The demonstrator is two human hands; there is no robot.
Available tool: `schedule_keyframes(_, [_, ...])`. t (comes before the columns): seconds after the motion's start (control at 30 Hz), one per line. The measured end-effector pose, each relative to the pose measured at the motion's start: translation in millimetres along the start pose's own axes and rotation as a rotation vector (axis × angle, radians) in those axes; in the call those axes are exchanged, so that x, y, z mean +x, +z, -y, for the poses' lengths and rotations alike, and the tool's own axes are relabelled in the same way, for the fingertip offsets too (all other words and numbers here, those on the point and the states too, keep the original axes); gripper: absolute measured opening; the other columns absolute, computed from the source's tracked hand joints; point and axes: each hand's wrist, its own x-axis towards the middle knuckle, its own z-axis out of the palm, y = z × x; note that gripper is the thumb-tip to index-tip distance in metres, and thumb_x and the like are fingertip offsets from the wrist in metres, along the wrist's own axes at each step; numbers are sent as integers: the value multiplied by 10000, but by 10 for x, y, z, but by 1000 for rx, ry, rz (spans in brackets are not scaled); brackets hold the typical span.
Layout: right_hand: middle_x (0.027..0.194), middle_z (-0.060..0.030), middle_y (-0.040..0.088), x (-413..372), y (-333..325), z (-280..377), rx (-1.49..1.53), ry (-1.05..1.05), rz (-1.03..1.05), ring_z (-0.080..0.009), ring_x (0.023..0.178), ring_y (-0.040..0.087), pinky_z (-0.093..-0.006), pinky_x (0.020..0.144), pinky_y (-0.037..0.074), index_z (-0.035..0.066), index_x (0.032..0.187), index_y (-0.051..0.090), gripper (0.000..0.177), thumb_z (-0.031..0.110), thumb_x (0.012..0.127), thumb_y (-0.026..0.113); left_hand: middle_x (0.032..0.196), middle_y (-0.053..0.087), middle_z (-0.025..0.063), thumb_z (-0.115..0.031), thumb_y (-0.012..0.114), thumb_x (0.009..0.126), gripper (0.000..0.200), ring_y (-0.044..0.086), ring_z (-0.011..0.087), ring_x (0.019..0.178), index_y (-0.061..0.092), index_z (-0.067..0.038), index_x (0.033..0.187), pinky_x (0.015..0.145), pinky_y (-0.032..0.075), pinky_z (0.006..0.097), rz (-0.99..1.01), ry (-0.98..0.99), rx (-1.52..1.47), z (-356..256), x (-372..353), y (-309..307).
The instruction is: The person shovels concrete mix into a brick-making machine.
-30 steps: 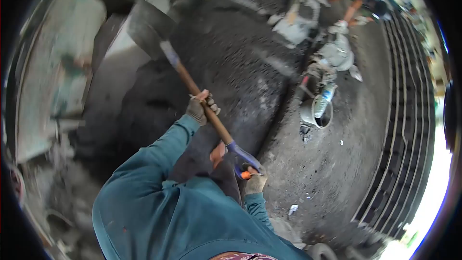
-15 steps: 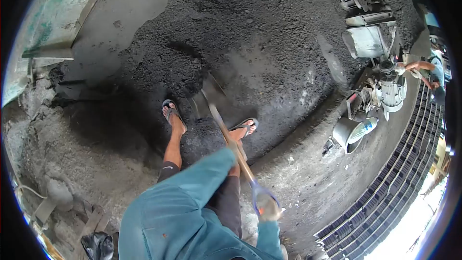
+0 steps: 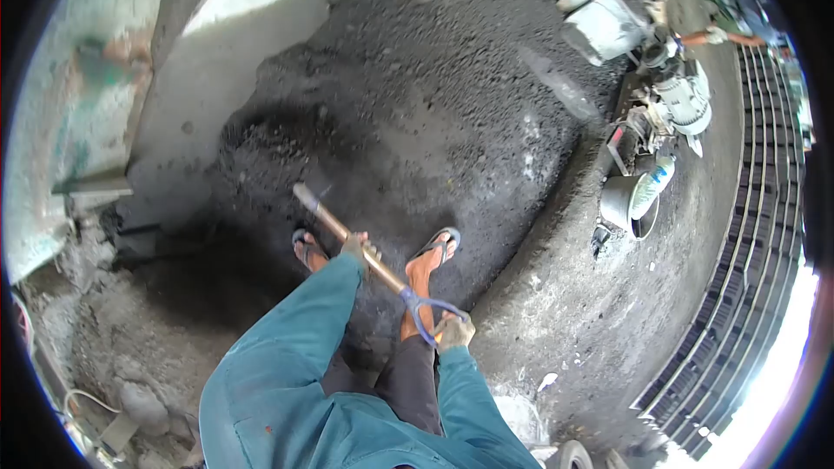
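Note:
A shovel (image 3: 388, 276) with a wooden shaft and a blue D-shaped handle slants across the front of my body. My left hand (image 3: 354, 247), gloved, is wrapped round the middle of the shaft. At the top end, my right hand (image 3: 455, 331), also gloved, grips the D-handle. The shaft's lower end points up and left to a dark pile of loose, grainy material (image 3: 287, 135). I cannot make out the blade against this dark material. My feet in flip-flops stand on either side of the shaft.
A concrete ledge (image 3: 521, 282) runs along the right, bearing a bucket (image 3: 618, 200) with a bag in it. Behind stands a motor (image 3: 685, 104). Another person (image 3: 738, 9) works at upper right. Racks of dark blocks (image 3: 738, 295) line the far right; a metal sheet (image 3: 87, 122) stands left.
The shovel has moved up and left, its lower end now farther forward. Both hands have moved with it, still gripping. My view has shifted slightly, and the other person's arms have changed position.

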Motion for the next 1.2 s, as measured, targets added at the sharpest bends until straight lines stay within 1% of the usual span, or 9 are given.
schedule_keyframes(0.3, [685, -142, 615, -475, -1026, 807, 40, 142, 39, -277, 471, 583, -482, 484, 543, -16, 889, 618, 60, -43, 835, 625, 636, 428, -6, -362, 460, 977, 248, 422, 213, 545, 496, -212, 782, 644, 454, 475, -11, 62, 120, 530, -1370, 438])
schedule_keyframes(0.5, [571, -126, 537, -643, -1643, 1033, 398, 200, 100, -277, 441, 541, -501, 483, 537, -4, 782, 582, 99, 1, 878, 605, 639, 434, 9, -298, 546, 953, 202, 441, 240, 557, 460, -202, 798, 628, 428, 498, 97, 83, 238, 963, -2733, 1494])
schedule_keyframes(0.77, [651, -55, 529, -1026, -764, 2404, 770, -413, -80, -205, 478, 526, -361, 389, 428, 78, 908, 592, 184, 18, 749, 662, 762, 423, -15, -313, 641, 958, 216, 417, 176, 636, 470, -208, 878, 711, 465, 443, 850, 160, 495, 704, -4434, 3731])
schedule_keyframes(0.83, [721, -52, 582, -1381, -545, 3039, 899, -790, -96, -191, 505, 557, -361, 402, 445, 64, 945, 606, 228, 61, 751, 725, 694, 403, -30, -334, 633, 960, 236, 411, 159, 606, 487, -199, 833, 748, 464, 418, 1252, 18, 570, 565, -4838, 4385])
schedule_keyframes(0.87, [750, -51, 600, -1626, -464, 3397, 828, -997, -148, -183, 525, 575, -360, 411, 456, 55, 957, 613, 259, 83, 746, 761, 670, 401, -30, -373, 631, 955, 234, 442, 162, 612, 519, -190, 862, 772, 471, 418, 1067, 98, 591, 613, -5502, 4558])
schedule_keyframes(0.93, [798, -43, 632, -2066, -278, 4002, 784, -1256, -130, -179, 611, 622, -360, 502, 505, 41, 969, 642, 317, 158, 741, 829, 687, 437, -26, -370, 645, 943, 240, 501, 171, 647, 532, -165, 894, 746, 482, 438, 1284, 91, 616, 480, -5960, 5003])
schedule_keyframes(1.03, [812, -48, 657, -2806, 87, 4614, 172, -1572, -593, -214, 723, 655, -337, 696, 527, 25, 966, 697, 356, 307, 791, 823, 667, 468, -18, -332, 631, 963, 239, 504, 169, 596, 519, -124, 927, 681, 487, 446, 1560, -44, 539, 208, -6370, 5489])
schedule_keyframes(1.13, [788, -100, 658, -3219, 358, 5010, -826, -2000, -784, -337, 793, 665, -470, 764, 530, 80, 899, 707, 409, 355, 604, 777, 636, 462, -9, -338, 593, 989, 279, 506, 197, 570, 497, -123, 838, 638, 491, 437, 1626, 63, 419, -326, -5923, 6035])
schedule_keyframes(1.2, [677, -72, 592, -3057, 820, 4821, -830, -2143, -494, -289, 709, 628, -459, 711, 501, 132, 751, 637, 256, 305, 588, 732, 651, 475, -8, -368, 608, 975, 284, 520, 199, 567, 529, -117, 866, 624, 500, 426, 1512, 68, 498, -676, -5815, 5905])
